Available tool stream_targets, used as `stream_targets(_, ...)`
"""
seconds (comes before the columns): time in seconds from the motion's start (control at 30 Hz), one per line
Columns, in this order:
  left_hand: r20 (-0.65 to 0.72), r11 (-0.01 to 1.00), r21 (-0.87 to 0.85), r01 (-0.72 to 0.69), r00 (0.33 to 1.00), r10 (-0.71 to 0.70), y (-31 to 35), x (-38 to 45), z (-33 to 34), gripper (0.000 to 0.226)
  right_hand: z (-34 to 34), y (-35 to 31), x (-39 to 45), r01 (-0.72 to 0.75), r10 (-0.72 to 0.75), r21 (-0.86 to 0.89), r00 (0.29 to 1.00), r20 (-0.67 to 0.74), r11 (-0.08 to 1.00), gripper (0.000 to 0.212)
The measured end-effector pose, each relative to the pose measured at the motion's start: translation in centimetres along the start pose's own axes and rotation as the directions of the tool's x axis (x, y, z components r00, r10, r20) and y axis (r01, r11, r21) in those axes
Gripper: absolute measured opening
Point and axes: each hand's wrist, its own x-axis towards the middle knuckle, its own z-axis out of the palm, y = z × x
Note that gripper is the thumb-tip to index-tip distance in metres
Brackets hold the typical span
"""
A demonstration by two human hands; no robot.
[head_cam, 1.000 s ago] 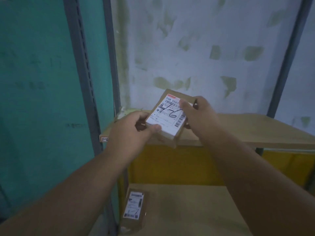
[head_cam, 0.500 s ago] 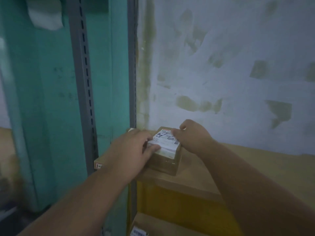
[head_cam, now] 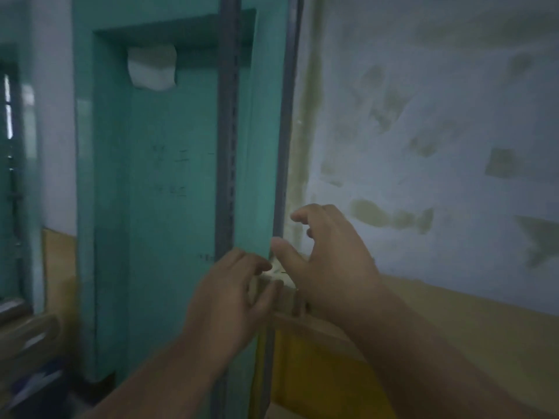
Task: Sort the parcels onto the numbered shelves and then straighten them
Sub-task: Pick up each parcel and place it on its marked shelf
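The parcel, carried in the air a second ago, now sits at the left corner of the shelf. The right hand lifts off it, fingers spread. The left hand loosens too, fingers barely touching its near side. The view has swung up and left.

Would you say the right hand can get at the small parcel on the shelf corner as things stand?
Probably yes. The right hand hovers open right beside the small parcel on the wooden shelf, with nothing between them. The left hand crowds the parcel's near side, leaving the right side free.
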Motion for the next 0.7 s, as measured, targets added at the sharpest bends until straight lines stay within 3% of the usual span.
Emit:
stream_targets(0.17, -0.019, 0.998, 0.021, 0.067, 0.998, -0.066, -8.0, -4.6, -10.2, 0.020, 6.1, -10.9, -1.5, 0.115, -0.118, 0.180, 0.993, 0.005, 0.977, 0.050)
stream_targets(0.43, 0.042, 0.916, 0.318, 0.244, 0.962, -0.271, -21.9, -11.9, -27.4, 0.036, 20.5, -27.9, -0.5, 0.153, -0.197, 0.439, 0.979, 0.056, 0.885, 0.048)
stream_targets(0.6, 0.026, 0.836, 0.403, 0.372, 0.909, -0.417, -31.3, -15.0, -33.3, 0.025, 29.2, -34.8, 2.0, 0.186, -0.289, 0.503, 0.948, 0.133, 0.844, 0.047)
stream_targets(0.7, -0.012, 0.797, 0.397, 0.455, 0.871, -0.491, -37.7, -16.0, -34.2, 0.039, 35.8, -37.3, 3.6, 0.173, -0.315, 0.530, 0.930, 0.190, 0.830, 0.047)
